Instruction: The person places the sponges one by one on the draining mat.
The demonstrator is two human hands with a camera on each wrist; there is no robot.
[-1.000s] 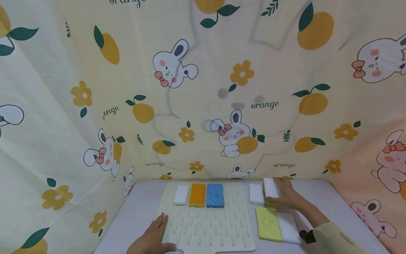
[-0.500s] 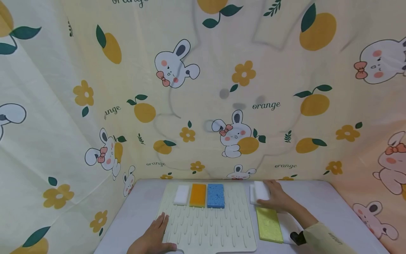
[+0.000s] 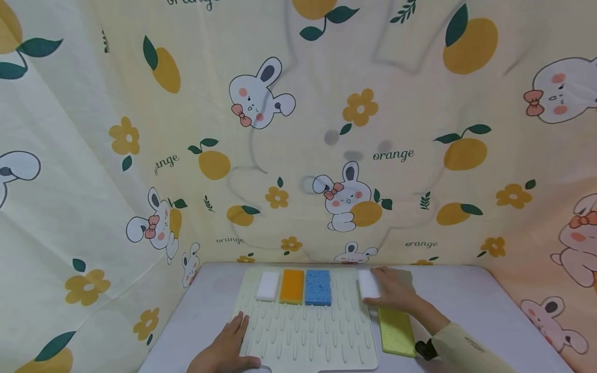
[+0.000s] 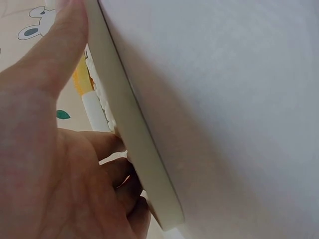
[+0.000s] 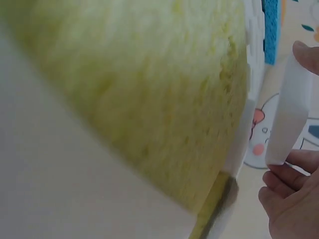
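Observation:
My right hand (image 3: 394,290) pinches a white sponge block (image 3: 368,285) by its edges, thumb on one side and fingertips on the other. In the head view the block overlaps the right edge of the cream ridged board (image 3: 308,336); in the right wrist view the block (image 5: 291,109) shows a gap from the board. My left hand (image 3: 224,344) rests at the board's left front corner, fingers along the side edge and thumb at the front. On the board's back part lie a white block (image 3: 267,286), an orange sponge (image 3: 291,286) and a blue sponge (image 3: 318,287) in a row.
A yellow sponge (image 3: 396,331) lies right of the board, partly under the right forearm. Behind the right hand shows an olive-coloured pad (image 3: 407,278). A printed curtain (image 3: 298,129) hangs behind and beside the white table (image 3: 475,305).
My right hand has carried the white block leftward from the pieces at the right to the board's right edge. The olive pad now shows behind that hand. My left hand has stayed put.

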